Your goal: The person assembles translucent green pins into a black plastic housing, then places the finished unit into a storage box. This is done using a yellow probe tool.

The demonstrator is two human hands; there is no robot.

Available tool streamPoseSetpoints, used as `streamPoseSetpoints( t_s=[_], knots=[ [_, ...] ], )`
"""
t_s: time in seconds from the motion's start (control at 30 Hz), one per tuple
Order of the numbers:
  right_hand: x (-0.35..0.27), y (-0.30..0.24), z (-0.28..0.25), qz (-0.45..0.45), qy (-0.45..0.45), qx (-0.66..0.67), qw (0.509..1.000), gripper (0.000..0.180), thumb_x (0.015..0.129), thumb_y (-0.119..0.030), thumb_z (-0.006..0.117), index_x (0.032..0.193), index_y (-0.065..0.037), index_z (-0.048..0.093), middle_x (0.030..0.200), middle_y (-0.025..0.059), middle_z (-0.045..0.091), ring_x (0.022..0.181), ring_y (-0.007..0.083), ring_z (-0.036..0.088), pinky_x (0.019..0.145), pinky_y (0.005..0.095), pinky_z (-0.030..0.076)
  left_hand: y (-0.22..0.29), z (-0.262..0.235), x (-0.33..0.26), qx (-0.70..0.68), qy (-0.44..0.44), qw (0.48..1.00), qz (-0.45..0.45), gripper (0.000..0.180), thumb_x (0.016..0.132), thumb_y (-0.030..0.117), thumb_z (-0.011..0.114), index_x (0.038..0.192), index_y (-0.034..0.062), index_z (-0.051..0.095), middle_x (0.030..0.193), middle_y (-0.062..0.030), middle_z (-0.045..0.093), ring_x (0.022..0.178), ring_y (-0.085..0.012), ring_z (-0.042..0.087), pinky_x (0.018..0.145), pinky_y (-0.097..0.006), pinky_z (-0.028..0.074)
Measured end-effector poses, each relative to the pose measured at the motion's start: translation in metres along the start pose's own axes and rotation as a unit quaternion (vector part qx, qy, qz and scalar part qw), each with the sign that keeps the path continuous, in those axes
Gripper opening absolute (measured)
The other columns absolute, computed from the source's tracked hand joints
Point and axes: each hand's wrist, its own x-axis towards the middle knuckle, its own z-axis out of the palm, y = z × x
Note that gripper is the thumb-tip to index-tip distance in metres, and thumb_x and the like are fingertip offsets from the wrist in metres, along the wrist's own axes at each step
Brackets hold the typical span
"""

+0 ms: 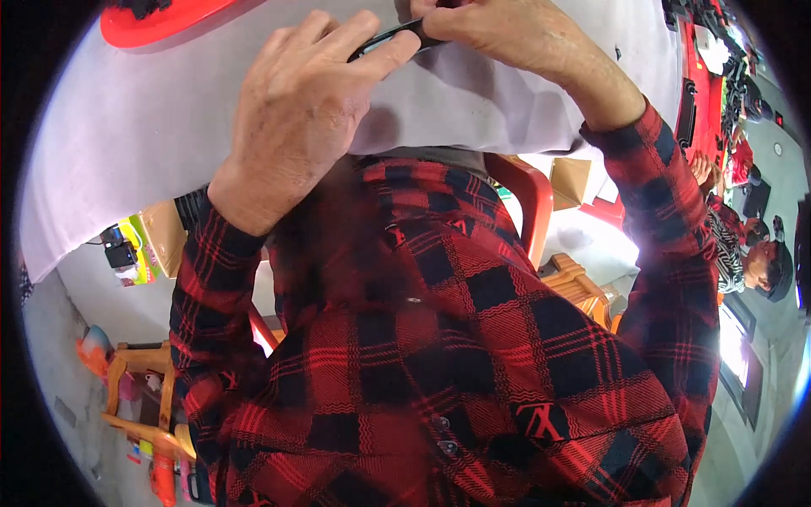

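Note:
A slim black object with a shiny, pale strip [384, 40] is held up over the white-covered table [135, 110], near the top of the view. Its exact kind I cannot make out. My left hand [300, 114] grips its left end, with the fingers bent around it. At the other end, my right hand [515, 34] pinches it between thumb and fingers. Part of the right fingers is cut off by the upper edge of the picture.
A red round tray [169, 24] with dark items lies at the far left of the table. A red plastic chair [530, 207] and a cardboard box [571, 182] are beside me. Several people sit at a red table [705, 110] on the right. A wooden stool [135, 384] stands lower left.

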Motion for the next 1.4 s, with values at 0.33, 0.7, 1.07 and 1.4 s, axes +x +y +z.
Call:
streamPoseSetpoints(
  t_s=[0.33,0.7,1.07,1.4],
  knots=[
    [0.011,0.006,0.003,-0.015,0.007,-0.068,0.998,0.008,0.087,-0.002,0.064,0.079,-0.005,0.061,0.07,-0.0056,0.055,0.067,0.0049,0.048,0.062,0.0249,0.043,-0.011,0.005,-0.002,-0.029,0.048,0.998,0.034,0.041,0.083,0.011,0.072,0.124,0.0168,0.068,0.105,-0.0034,0.06,0.095,-0.0256,0.057,0.083,-0.041,0.049],
    [0.013,0.007,0.0,-0.059,0.012,-0.2,0.978,0.012,0.083,-0.005,0.07,0.076,-0.007,0.061,0.067,-0.0044,0.057,0.067,0.0071,0.05,0.063,0.028,0.045,-0.011,0.003,-0.008,-0.101,0.083,0.991,-0.014,0.034,0.08,0.014,0.08,0.113,0.0106,0.07,0.099,-0.0047,0.063,0.086,-0.0284,0.064,0.073,-0.039,0.052],
    [0.012,-0.006,0.009,-0.02,0.035,-0.211,0.977,0.017,0.08,-0.007,0.073,0.073,-0.006,0.058,0.063,-0.0006,0.054,0.063,0.0105,0.05,0.06,0.0315,0.044,-0.016,-0.001,-0.027,-0.198,0.132,0.97,-0.052,0.036,0.078,0.004,0.081,0.11,0.0041,0.066,0.102,-0.0096,0.065,0.091,-0.0271,0.066,0.08,-0.033,0.053],
    [0.014,-0.002,0.003,-0.029,-0.008,-0.168,0.985,0.018,0.083,-0.008,0.072,0.075,-0.007,0.055,0.066,-0.0036,0.051,0.064,0.0095,0.046,0.06,0.0302,0.042,-0.021,0.001,-0.027,-0.088,0.107,0.99,-0.007,0.033,0.08,0.009,0.081,0.113,0.0091,0.075,0.107,-0.0067,0.069,0.097,-0.0272,0.066,0.084,-0.037,0.053]
  ],
)
